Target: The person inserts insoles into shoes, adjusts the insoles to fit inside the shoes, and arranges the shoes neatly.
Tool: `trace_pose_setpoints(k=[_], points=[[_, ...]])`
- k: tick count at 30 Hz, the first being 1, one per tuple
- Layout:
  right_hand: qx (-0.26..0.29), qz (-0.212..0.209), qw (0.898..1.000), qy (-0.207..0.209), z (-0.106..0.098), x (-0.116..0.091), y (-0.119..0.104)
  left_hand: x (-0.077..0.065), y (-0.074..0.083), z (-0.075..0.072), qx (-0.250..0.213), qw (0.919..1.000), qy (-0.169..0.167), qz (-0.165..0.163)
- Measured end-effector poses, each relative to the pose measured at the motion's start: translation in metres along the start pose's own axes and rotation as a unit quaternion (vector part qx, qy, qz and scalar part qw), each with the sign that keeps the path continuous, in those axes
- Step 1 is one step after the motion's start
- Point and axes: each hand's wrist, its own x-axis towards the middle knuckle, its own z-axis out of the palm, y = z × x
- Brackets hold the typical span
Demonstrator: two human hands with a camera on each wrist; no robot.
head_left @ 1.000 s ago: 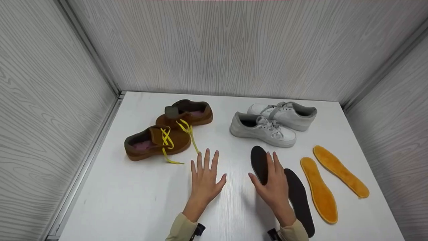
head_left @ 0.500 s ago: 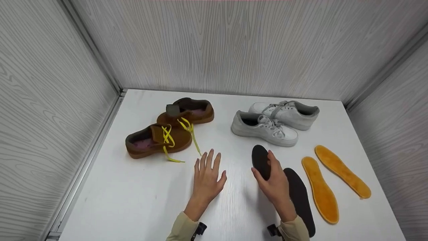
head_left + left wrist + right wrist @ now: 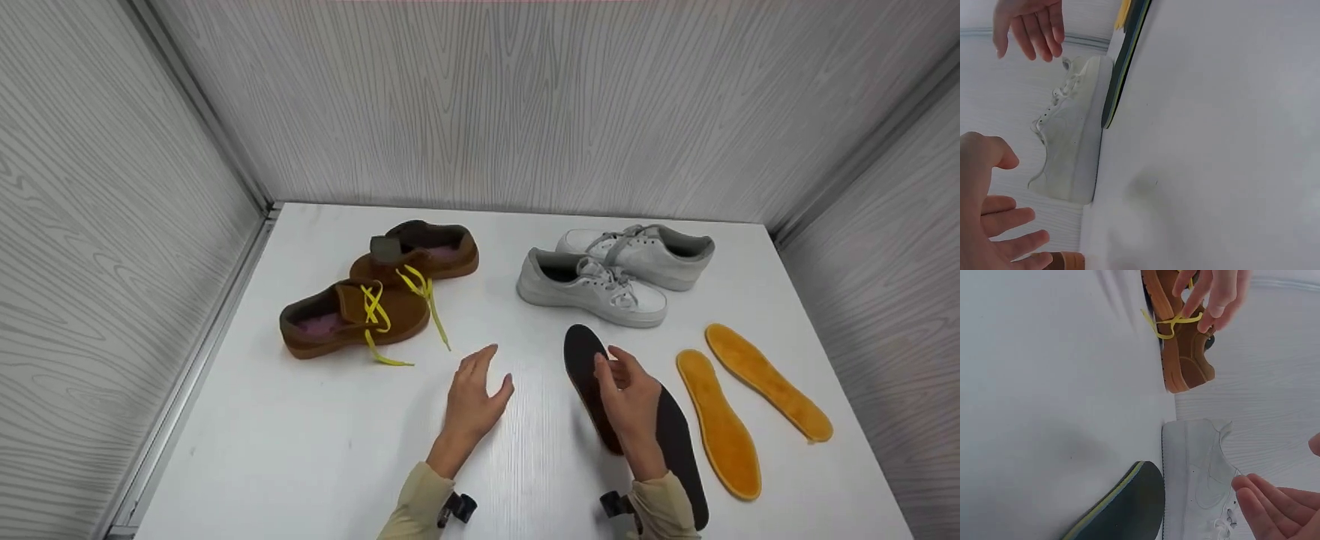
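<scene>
Right hand now lifting dark insole, left hand raised off table

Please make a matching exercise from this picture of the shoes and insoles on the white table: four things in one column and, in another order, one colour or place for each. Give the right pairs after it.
Things:
1. brown shoes
2. white sneakers
3. dark insole
4. orange insoles

Descriptions:
A. lie flat at the right side of the table
B. have yellow laces
C. is held at its edge by the right hand
D. stand at the back right, with grey laces

Pairs: 1-B, 2-D, 3-C, 4-A
</scene>
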Motion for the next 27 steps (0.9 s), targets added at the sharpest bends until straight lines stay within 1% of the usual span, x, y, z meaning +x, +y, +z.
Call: trace_pose_setpoints(k=[3,5,7,8,10,12,13,15,18,21,23,25,27], points=[[0.054,0.071,0.996,-0.003,-0.001,0.005,-0.002,0.006,0.001,0.004,-0.078,0.9963,0.004,-0.036],[0.092,0.113,0.989,-0.004,-0.002,0.009,-0.003,0.010,0.002,0.006,-0.115,0.9921,0.006,-0.050],[0.120,0.145,0.982,-0.003,-0.002,0.014,-0.003,0.016,0.002,0.007,-0.147,0.9875,0.003,-0.058],[0.132,0.158,0.979,-0.002,-0.003,0.016,-0.003,0.018,0.003,0.008,-0.162,0.9845,-0.001,-0.067],[0.153,0.180,0.972,-0.004,-0.003,0.020,-0.003,0.024,0.003,0.010,-0.199,0.9755,-0.010,-0.093],[0.172,0.201,0.964,-0.008,-0.004,0.024,-0.004,0.029,0.004,0.012,-0.249,0.9601,-0.010,-0.127],[0.182,0.211,0.960,-0.010,-0.004,0.026,-0.004,0.032,0.004,0.013,-0.274,0.9507,-0.004,-0.146],[0.201,0.227,0.953,-0.013,-0.005,0.029,-0.006,0.038,0.005,0.016,-0.324,0.9288,0.018,-0.180],[0.231,0.245,0.941,-0.017,-0.006,0.034,-0.008,0.048,0.008,0.020,-0.389,0.8933,0.069,-0.214],[0.256,0.264,0.930,-0.016,-0.006,0.039,-0.010,0.059,0.012,0.024,-0.452,0.8493,0.123,-0.243],[0.271,0.282,0.920,-0.015,-0.007,0.044,-0.011,0.067,0.013,0.027,-0.484,0.8204,0.157,-0.261],[0.281,0.302,0.911,-0.014,-0.007,0.049,-0.012,0.074,0.015,0.029,-0.507,0.7928,0.185,-0.283],[0.291,0.321,0.901,-0.014,-0.008,0.054,-0.013,0.082,0.018,0.030,-0.528,0.7613,0.203,-0.318]])
